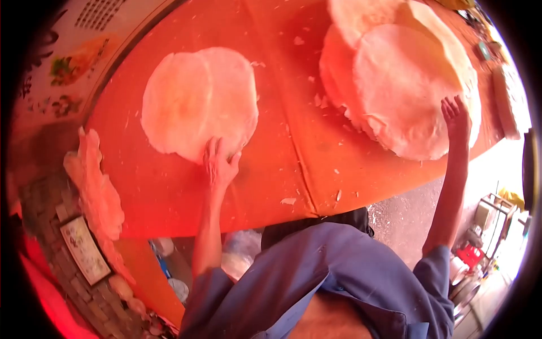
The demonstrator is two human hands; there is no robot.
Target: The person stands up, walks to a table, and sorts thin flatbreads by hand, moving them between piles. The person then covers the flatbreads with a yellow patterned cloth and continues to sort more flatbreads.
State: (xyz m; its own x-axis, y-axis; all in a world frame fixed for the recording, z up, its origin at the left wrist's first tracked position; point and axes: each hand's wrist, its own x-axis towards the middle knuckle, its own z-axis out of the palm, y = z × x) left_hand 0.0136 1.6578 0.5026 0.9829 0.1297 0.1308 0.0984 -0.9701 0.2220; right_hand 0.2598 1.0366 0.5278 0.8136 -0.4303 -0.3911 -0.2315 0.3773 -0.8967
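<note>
On the left of the table lies a thin round flatbread sheet (186,101), with a fold line or overlap running down its middle. My left hand (221,163) rests at its lower edge, fingers spread and lying on the sheet. To the right is a pile of similar large flatbread sheets (403,90), their edges uneven and partly curled. Over the pile's right edge is my right hand (456,116), fingers stretched out and slightly apart, with nothing visible in them.
An orange-red cloth (271,113) covers the table, strewn with small flakes. Ragged pale sheets (101,189) hang along the left edge. A pale roll (506,101) lies at the far right. A metal rack (497,217) stands on the floor at right.
</note>
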